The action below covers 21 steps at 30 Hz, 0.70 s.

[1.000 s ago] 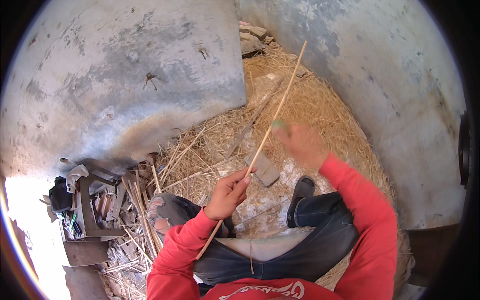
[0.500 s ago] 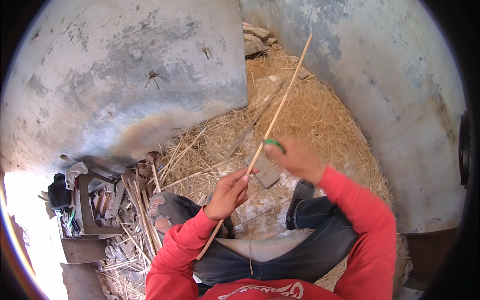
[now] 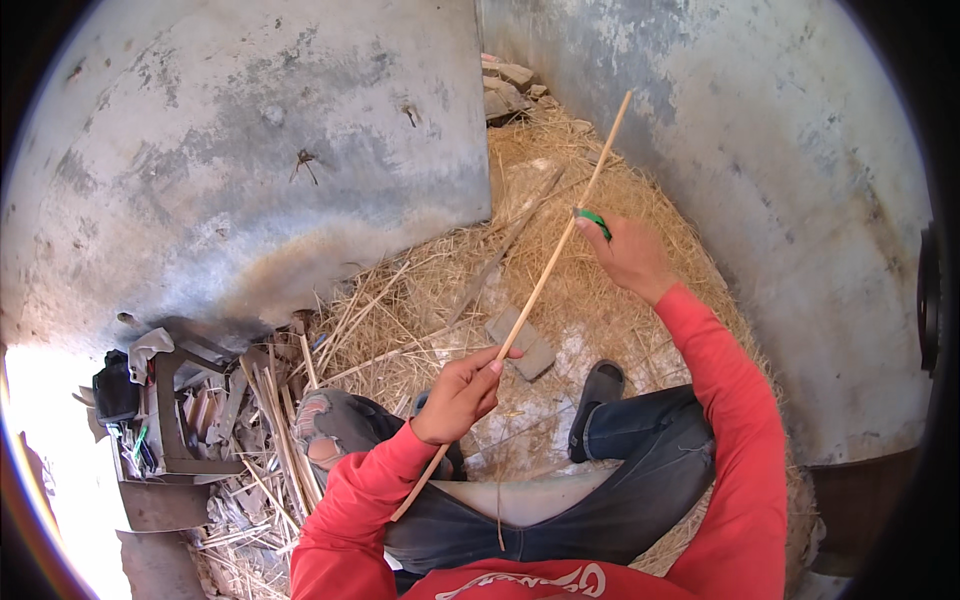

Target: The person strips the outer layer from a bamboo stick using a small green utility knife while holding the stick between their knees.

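A long, pale wooden stick [image 3: 545, 275] slants from my lap at the lower left up toward the far right. My left hand [image 3: 463, 398] is closed around its lower part, thumb on top, and the near end runs past my wrist over my thigh. Farther up, my right hand [image 3: 634, 258] grips a small green-handled tool [image 3: 594, 221]. The working end of this tool meets the stick in its upper half; its exact shape is too small to make out. The stick's far tip stands free beyond the right hand.
Loose straw [image 3: 640, 200] covers the floor, with a flat grey block [image 3: 523, 343] between my feet and a dark wooden strip [image 3: 508, 245] lying beyond it. More sticks [image 3: 282, 425] and a cluttered metal frame [image 3: 180, 410] are at the left. Grey sheet walls [image 3: 250, 150] enclose the far side.
My right hand and the green-handled tool have moved up along the stick, away from me. The stick's far tip has dropped slightly and shifted right. My left hand keeps its hold.
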Available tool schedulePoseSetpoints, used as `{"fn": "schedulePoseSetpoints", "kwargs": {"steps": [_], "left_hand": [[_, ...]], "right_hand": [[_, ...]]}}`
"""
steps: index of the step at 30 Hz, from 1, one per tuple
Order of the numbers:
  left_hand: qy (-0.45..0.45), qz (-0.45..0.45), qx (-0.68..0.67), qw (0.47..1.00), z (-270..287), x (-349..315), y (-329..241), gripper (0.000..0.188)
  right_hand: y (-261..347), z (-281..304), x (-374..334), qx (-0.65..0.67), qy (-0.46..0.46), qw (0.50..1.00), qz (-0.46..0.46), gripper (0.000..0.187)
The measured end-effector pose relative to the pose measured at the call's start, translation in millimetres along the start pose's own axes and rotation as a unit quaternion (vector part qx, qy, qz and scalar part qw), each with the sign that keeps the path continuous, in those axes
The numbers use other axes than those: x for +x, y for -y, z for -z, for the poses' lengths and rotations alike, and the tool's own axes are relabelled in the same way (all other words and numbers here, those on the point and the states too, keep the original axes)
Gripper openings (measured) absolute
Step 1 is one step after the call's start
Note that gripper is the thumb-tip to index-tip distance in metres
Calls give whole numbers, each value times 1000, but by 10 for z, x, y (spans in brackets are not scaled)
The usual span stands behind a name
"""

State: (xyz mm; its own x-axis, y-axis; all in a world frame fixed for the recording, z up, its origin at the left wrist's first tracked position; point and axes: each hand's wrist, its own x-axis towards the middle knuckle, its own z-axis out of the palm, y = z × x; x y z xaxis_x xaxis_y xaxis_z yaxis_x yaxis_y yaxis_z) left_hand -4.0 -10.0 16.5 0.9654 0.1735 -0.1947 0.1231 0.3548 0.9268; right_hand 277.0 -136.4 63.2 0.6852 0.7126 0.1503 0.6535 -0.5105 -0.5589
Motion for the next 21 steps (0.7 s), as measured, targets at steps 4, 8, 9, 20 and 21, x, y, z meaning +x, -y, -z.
{"fn": "schedulePoseSetpoints", "kwargs": {"steps": [4, 8, 9, 20, 21], "left_hand": [[-9, -17, -11, 1000, 43, 13, 16, 35], [-33, -25, -7, 999, 64, 8, 36, 35], [-32, -11, 13, 999, 35, -14, 18, 35], [-15, -24, 12, 1000, 58, 38, 21, 36], [-24, -26, 23, 999, 49, 28, 28, 36]], "right_hand": [[406, -208, -520, -38, 59, 987, 141, 60], [494, -438, -691, -58, 100, 981, 157, 59], [280, -437, -520, -37, 38, 990, 133, 59], [512, -428, -802, -54, 122, 977, 167, 54], [542, -490, -879, -64, 140, 970, 190, 52]]}}
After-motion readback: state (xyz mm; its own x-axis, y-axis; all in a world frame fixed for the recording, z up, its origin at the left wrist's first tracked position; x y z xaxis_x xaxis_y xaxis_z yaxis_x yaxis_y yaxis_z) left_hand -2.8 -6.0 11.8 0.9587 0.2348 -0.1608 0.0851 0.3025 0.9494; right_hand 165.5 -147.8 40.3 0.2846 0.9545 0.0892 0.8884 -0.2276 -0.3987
